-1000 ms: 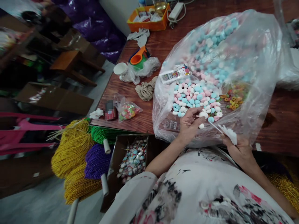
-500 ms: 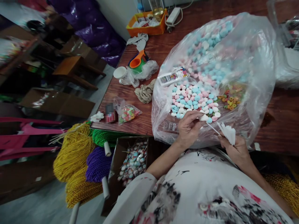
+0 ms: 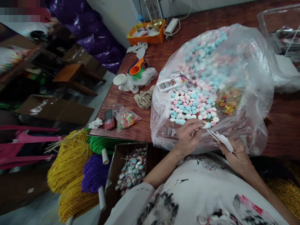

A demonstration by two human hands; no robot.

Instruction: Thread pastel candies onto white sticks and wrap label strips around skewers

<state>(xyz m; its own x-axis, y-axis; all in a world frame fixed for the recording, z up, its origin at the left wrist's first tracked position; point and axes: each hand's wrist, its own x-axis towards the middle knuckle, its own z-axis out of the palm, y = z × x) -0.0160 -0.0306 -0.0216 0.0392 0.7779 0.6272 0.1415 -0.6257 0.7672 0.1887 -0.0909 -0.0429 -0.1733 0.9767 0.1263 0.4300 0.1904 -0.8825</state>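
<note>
My left hand (image 3: 188, 137) is closed, thumb and fingertips pinched on a small white candy (image 3: 204, 126) at the near edge of the candy pile. In my right hand (image 3: 235, 153) is a fanned bundle of thin white sticks (image 3: 223, 141), gripped between thumb and fingers. One stick juts out leftward, its tip close to the pinched candy; whether they touch I cannot tell. Pink, blue and white candies (image 3: 187, 106) lie spread in and before a large clear plastic bag (image 3: 260, 65). Beside them are yellow and orange ring-shaped pieces (image 3: 228, 107).
Left on the table are a white cup (image 3: 120, 80), an orange scoop (image 3: 136, 68), a crumpled cloth (image 3: 144, 98) and a small bag of coloured pieces (image 3: 126, 120). Below the edge stand a box of wrapped pieces (image 3: 132, 168) and yellow cord bundles (image 3: 70, 159). A clear tub (image 3: 286, 59) is far right.
My right hand has come slightly closer to my left, and the stick bundle has tipped flatter toward the pinched candy. The whole view has shifted a little; my left hand keeps its pinch.
</note>
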